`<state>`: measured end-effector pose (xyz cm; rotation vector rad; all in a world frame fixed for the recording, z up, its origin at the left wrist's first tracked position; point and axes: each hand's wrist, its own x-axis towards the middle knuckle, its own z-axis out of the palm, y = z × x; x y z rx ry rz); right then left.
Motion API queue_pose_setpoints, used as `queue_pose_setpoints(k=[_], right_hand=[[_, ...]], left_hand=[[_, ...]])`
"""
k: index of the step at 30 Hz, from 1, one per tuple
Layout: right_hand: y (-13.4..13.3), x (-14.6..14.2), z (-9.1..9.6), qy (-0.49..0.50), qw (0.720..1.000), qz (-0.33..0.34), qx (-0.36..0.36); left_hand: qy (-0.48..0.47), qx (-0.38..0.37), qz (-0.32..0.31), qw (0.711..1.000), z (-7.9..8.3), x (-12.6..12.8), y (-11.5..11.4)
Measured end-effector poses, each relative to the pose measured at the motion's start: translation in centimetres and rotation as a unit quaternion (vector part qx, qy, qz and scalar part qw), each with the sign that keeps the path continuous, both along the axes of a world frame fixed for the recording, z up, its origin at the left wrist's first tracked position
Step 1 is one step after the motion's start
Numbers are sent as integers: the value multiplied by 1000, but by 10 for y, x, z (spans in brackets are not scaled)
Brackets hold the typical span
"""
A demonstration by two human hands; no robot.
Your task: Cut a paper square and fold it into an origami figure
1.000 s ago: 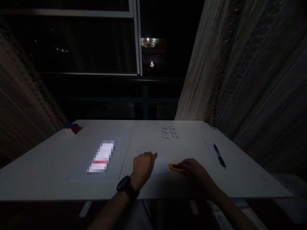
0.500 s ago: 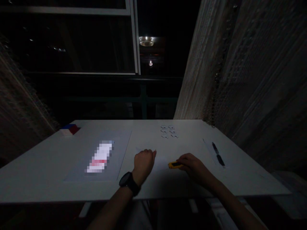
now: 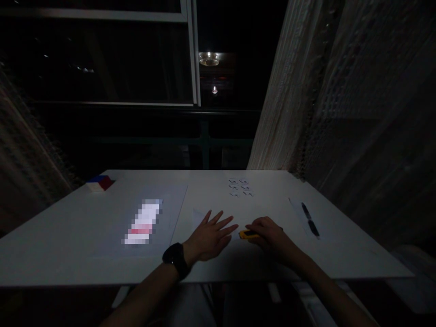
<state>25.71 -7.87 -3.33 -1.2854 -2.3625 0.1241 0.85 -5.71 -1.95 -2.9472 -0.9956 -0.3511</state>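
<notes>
My left hand (image 3: 213, 236), with a dark watch (image 3: 176, 260) on its wrist, is spread over a white sheet of paper (image 3: 198, 217), fingers apart and nothing in it. Just to its right, my right hand (image 3: 270, 236) grips a yellow-and-black box cutter (image 3: 248, 234), whose front end points left toward my left fingertips. Whether a blade is out is too dark to tell. My left palm hides much of the sheet.
Beyond my hands lie several small paper pieces (image 3: 240, 187) with dark marks. A black pen (image 3: 309, 220) rests on paper at the right. At the left, a lit phone (image 3: 143, 221) lies on a large sheet (image 3: 177, 213). A coloured cube (image 3: 99, 183) sits at the table's (image 3: 61, 231) far left.
My left hand has opened from a closed fist and spread its fingers, reaching right toward the box cutter. My right hand keeps hold of the box cutter in nearly the same place.
</notes>
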Motion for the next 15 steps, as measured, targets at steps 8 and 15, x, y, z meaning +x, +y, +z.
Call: queue_pose_setpoints(k=[8,15], right_hand=[[1,-8,-12,-18,999,-19,43],[2,-5,-18,-27,997,-10,66]], left_hand=[[-16,-1,9,1000,7,1,1],[-3,2,20,1000,-1,0,6]])
